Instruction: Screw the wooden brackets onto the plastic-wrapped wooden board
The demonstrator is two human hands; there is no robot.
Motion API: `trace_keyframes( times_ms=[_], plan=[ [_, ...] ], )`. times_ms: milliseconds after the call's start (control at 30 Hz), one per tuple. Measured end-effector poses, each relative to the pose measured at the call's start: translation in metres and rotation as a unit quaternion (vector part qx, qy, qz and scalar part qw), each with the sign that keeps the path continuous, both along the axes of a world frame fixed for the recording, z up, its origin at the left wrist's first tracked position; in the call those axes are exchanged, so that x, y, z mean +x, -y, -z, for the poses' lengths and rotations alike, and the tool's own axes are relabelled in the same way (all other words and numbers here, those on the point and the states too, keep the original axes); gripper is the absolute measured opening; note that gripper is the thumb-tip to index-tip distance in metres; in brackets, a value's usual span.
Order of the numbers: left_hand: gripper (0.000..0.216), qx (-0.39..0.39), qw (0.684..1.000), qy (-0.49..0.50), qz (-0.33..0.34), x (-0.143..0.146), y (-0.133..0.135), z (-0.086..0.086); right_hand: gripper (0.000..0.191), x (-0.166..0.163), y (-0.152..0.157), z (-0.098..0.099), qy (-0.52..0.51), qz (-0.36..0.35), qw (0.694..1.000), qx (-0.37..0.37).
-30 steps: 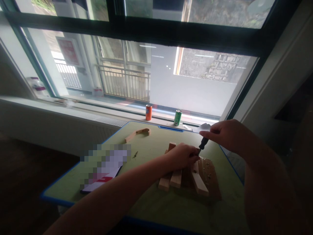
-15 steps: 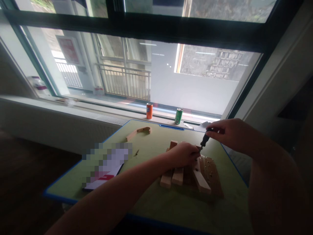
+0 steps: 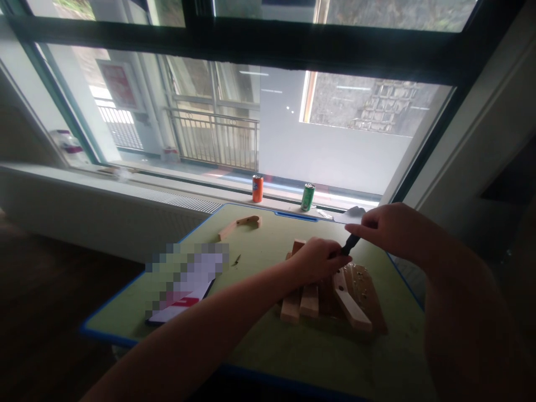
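Observation:
My right hand [image 3: 389,226] has its fingers closed around the top of a black-handled screwdriver [image 3: 350,244], which slants down to the left. My left hand [image 3: 320,258] is closed at the screwdriver's lower end, thumb and forefinger about it; the tip and any screw are hidden. Beneath the fingers, an angled wooden piece [image 3: 352,307] with dark holes lies on a brown board [image 3: 374,312] dotted with small shiny bits, probably screws. Two wooden blocks [image 3: 310,301] stick out from under my left hand, and another block end [image 3: 298,244] shows behind it.
The light green table [image 3: 251,340] has a blue edge. A bent wooden piece [image 3: 239,224], a small dark object [image 3: 237,260] and a partly blurred flat item [image 3: 188,302] lie to the left. An orange can [image 3: 257,188] and a green can [image 3: 307,197] stand on the windowsill.
The screwdriver leans over more, and its shaft is now covered by my left fingers, which have shifted up around its lower end. My right fingers have changed their hold on the handle.

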State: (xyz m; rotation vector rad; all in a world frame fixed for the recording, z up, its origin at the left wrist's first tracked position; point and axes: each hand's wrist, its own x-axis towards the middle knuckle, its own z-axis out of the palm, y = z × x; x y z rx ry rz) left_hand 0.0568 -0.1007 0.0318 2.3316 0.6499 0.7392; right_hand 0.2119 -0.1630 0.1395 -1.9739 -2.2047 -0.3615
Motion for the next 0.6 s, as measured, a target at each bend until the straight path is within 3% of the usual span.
trace_keyframes(
  times_ms=[200, 600],
  plan=[
    [0.036, -0.001, 1.0, 0.017, 0.003, -0.0002, 0.0023, -0.0029, 0.046, 0.0039, 0.0105, -0.0088, -0.017, -0.012, 0.999, 0.037],
    [0.032, 0.003, 0.999, 0.033, 0.033, -0.0016, 0.0035, -0.0051, 0.047, 0.0002, 0.0095, -0.0077, 0.004, -0.019, 0.999, 0.039]
  ],
)
